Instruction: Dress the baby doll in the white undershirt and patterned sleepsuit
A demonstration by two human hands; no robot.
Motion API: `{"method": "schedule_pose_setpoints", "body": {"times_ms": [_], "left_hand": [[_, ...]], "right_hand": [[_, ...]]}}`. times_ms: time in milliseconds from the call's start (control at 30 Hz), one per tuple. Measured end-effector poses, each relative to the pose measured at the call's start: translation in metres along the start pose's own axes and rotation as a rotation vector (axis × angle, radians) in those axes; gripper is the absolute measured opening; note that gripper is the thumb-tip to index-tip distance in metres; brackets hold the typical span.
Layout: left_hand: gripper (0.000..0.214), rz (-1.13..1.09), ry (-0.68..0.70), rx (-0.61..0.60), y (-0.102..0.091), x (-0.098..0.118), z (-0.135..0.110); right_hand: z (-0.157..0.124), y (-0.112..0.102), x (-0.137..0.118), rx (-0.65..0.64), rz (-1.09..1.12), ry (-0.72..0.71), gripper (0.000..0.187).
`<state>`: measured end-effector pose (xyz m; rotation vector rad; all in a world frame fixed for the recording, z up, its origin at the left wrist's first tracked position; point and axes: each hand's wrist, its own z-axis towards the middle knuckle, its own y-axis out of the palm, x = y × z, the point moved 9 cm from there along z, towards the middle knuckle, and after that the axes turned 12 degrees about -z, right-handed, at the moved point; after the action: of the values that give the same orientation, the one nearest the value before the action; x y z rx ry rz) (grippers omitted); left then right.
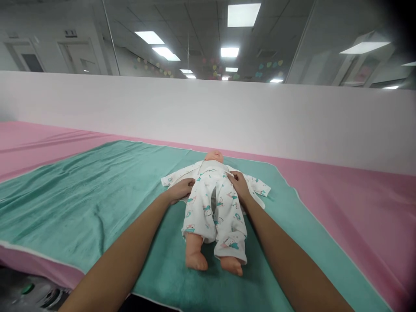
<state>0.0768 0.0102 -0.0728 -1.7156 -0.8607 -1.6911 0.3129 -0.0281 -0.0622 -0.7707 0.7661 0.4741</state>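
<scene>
A baby doll (214, 156) lies on its back on a green towel (130, 173), its head away from me and its bare feet towards me. It wears white printed trousers (201, 208) and a white long-sleeved top (186, 173), whose sleeves spread out to both sides. At the doll's hip on the left, my left hand (182, 189) has its fingers curled in against the trousers' edge. My right hand (239, 184) pinches the trousers near the waist on the other side. The top's loose lower edge shows beside my right wrist.
Beneath the towel is a pink sheet (357, 208). A white wall (208, 108) borders the far side, with glass panels (208, 43) above it that show ceiling lights. At the lower left, below the sheet's edge, is a clear container with a green cap (27, 288).
</scene>
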Motion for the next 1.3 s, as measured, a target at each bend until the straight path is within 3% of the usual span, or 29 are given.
{"method": "schedule_pose_setpoints", "body": {"times_ms": [100,167,267,367,500,700,967,1133,1300], "left_hand": [[0.015,-0.112,-0.004,-0.081,0.007,0.000,-0.003],[0.021,-0.205,-0.003,-0.152,0.011,-0.001,-0.002],[0.029,-0.295,-0.004,-0.213,0.013,-0.004,0.001],[0.032,-0.355,-0.003,-0.255,0.017,-0.005,0.001],[0.031,-0.438,0.051,-0.262,0.023,0.000,0.002],[0.025,-0.486,0.115,-0.058,0.019,-0.007,0.011],[0.027,-0.318,0.198,0.300,-0.001,-0.011,0.010],[0.028,-0.186,0.263,0.389,-0.002,-0.001,0.002],[0.023,-0.238,0.271,0.438,-0.004,0.004,-0.002]], "right_hand": [[-0.007,-0.013,-0.001,0.007,-0.084,-0.043,0.032],[-0.010,-0.012,0.007,-0.087,-0.062,0.009,0.038],[-0.018,-0.001,0.023,-0.270,0.164,0.153,0.035],[-0.031,0.011,0.027,-0.469,0.440,0.282,0.020],[-0.043,0.006,0.011,-0.578,0.587,0.258,0.017],[-0.046,0.008,-0.001,-0.562,0.674,0.228,0.026],[-0.036,0.019,0.013,-0.346,0.582,0.287,0.025],[-0.031,0.018,0.025,-0.213,0.575,0.315,0.035],[-0.028,0.023,0.027,-0.210,0.625,0.306,0.030]]}}
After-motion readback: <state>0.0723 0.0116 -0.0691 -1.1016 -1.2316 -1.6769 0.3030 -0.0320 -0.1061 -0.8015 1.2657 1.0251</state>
